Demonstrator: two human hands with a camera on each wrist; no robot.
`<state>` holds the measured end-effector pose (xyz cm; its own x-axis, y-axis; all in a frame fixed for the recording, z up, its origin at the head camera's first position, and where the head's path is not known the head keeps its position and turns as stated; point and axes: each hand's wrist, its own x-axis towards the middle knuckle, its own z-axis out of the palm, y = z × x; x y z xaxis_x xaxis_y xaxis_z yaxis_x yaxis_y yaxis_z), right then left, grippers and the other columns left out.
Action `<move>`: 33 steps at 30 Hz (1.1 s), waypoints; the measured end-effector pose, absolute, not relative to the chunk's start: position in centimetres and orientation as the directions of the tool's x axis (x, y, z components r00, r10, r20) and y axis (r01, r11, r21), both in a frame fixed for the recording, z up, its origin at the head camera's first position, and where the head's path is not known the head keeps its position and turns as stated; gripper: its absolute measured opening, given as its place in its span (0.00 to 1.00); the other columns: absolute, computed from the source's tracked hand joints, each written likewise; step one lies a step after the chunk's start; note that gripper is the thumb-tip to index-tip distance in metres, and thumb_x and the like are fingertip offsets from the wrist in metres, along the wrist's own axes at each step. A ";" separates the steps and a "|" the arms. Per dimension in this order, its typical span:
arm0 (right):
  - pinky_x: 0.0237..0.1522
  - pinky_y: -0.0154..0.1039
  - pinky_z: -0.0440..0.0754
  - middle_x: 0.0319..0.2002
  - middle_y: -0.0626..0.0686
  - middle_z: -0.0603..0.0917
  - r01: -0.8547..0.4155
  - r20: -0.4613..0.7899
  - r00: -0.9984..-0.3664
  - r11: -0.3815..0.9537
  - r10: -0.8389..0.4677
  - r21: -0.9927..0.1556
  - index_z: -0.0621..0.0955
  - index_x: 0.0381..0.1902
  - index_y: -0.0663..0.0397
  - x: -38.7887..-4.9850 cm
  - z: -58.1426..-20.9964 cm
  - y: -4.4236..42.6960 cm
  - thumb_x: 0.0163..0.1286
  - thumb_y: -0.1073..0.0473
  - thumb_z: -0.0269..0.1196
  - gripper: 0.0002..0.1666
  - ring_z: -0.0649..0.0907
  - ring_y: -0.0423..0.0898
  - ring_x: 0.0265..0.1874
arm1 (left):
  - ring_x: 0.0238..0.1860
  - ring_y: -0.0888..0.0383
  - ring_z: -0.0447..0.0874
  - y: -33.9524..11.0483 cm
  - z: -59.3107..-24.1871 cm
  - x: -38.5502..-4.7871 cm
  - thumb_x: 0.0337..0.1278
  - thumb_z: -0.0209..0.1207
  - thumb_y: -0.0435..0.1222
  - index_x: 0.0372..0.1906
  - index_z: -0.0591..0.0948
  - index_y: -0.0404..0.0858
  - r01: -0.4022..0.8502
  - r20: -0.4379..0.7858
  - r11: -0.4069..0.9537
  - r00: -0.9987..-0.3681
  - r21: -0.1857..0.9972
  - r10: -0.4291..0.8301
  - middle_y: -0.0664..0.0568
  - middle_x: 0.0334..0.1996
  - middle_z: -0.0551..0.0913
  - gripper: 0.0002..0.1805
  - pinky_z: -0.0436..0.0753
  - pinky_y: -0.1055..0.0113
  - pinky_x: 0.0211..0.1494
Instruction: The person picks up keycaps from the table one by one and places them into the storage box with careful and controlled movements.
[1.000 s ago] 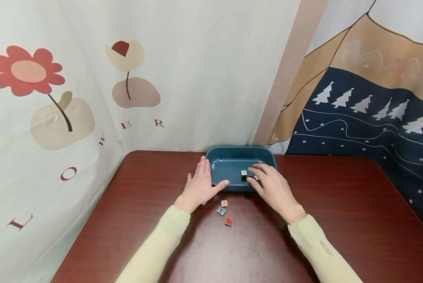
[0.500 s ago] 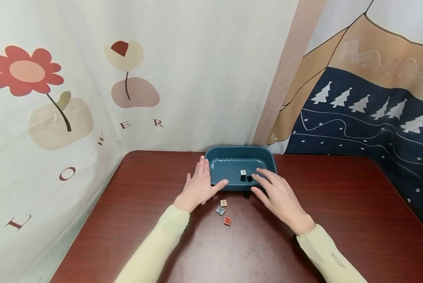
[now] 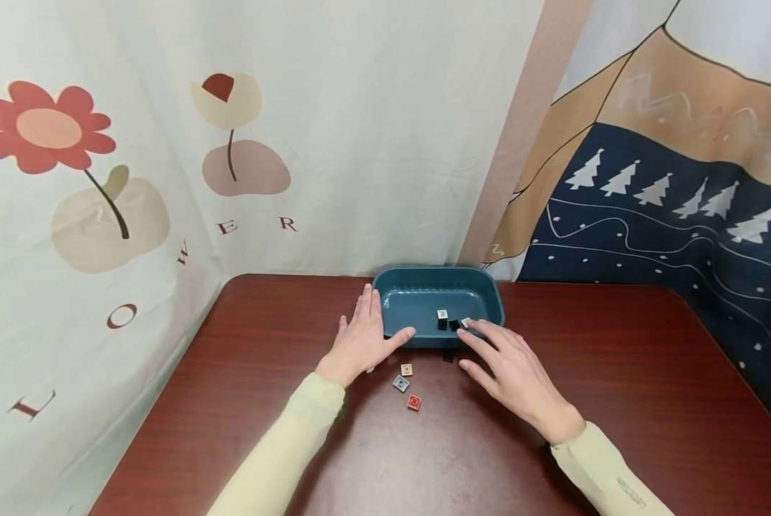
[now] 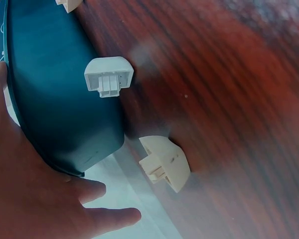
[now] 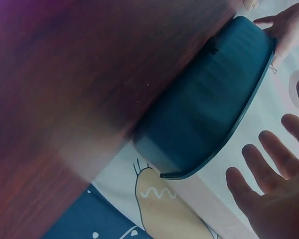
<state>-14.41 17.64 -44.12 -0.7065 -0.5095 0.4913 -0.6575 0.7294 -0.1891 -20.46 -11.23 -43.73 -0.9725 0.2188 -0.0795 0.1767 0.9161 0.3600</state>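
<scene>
A teal tray stands at the table's back edge. Inside it, toward the front right, are a white keycap, black pieces and another white piece. The left hand rests at the tray's left end, fingers straight and thumb over the front rim. Over the front right rim reaches the right hand, fingers spread and slightly bent, fingertips beside the pieces; no held thing shows. In the left wrist view, a white keycap and a cream keycap lie by the tray.
In front of the tray on the dark red table lie a beige keycap, a blue-grey one and a red one. A black piece sits close to the tray's front wall. Printed curtains hang behind.
The right hand has moved right and toward the front of the table, uncovering the pieces at the tray's front right. The left hand stays in place.
</scene>
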 end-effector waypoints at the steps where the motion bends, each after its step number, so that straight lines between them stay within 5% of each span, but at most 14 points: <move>1: 0.63 0.61 0.76 0.67 0.58 0.78 -0.665 0.495 -0.699 0.724 -0.517 -0.183 0.81 0.67 0.52 -14.3 -44.1 17.6 0.65 0.49 0.74 0.34 0.77 0.58 0.66 | 0.84 0.44 0.39 -11.2 -43.7 -20.4 0.63 0.44 0.76 0.83 0.40 0.32 0.179 -0.074 0.915 -0.973 0.362 0.220 0.43 0.84 0.33 0.64 0.52 0.35 0.78; 17: 0.53 0.51 0.83 0.58 0.50 0.84 -0.727 0.443 -0.647 0.678 -0.621 -0.110 0.86 0.60 0.47 -14.0 -43.8 16.6 0.66 0.46 0.74 0.26 0.83 0.48 0.57 | 0.83 0.44 0.41 -11.1 -43.7 -20.4 0.64 0.45 0.75 0.83 0.40 0.32 0.173 -0.068 0.915 -0.975 0.365 0.212 0.42 0.84 0.34 0.64 0.53 0.35 0.78; 33: 0.50 0.50 0.86 0.57 0.50 0.85 -0.739 0.228 -0.670 0.662 -0.706 -0.123 0.88 0.56 0.46 -15.0 -43.9 15.1 0.69 0.45 0.71 0.22 0.85 0.48 0.52 | 0.84 0.45 0.40 -11.2 -43.7 -20.4 0.63 0.45 0.76 0.83 0.40 0.33 0.172 -0.068 0.912 -0.975 0.373 0.212 0.42 0.84 0.35 0.64 0.53 0.35 0.78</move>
<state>-15.01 15.10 -43.91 -0.6703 -0.7061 0.2283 -0.7393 0.6620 -0.1233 -20.40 -11.17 -43.66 -0.9750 0.2117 -0.0678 0.1721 0.9119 0.3725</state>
